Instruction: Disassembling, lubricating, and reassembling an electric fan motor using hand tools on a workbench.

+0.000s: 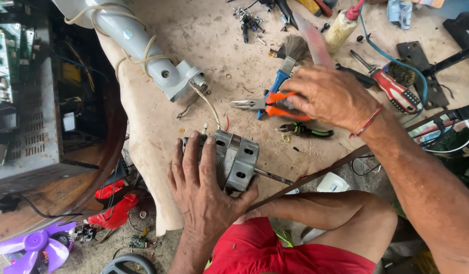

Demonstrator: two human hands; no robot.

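The fan motor (233, 160) sits on the near edge of the tabletop (204, 45), just in front of your lap, with its shaft (273, 176) pointing out to your right, roughly along the table edge. That is its long axis: left to right across you, tipped slightly toward you at the shaft end. Your left hand (201, 190) lies over the motor's left end, fingers (194, 157) spread and curled on top of the housing, thumb pressed against its near side, so it grips the motor and holds it down. Thin wires (210, 104) run from the motor up to the grey fan neck (143, 50) lying further back on the tabletop.

Your right hand (333, 96) is beyond the motor and to its right, apart from it. Its fingers are closed around the orange handles of the long-nose pliers (267, 104), whose jaws point left, toward the wires. A blue-handled brush (287, 63) lies just behind the pliers, and a red-and-white screwdriver (391, 89) lies to the right of your wrist. A small black-and-green tool (305, 131) lies between the pliers and the motor shaft. The left hand is the one on the motor; the right hand, with the pliers, is nearer the wires than the housing.
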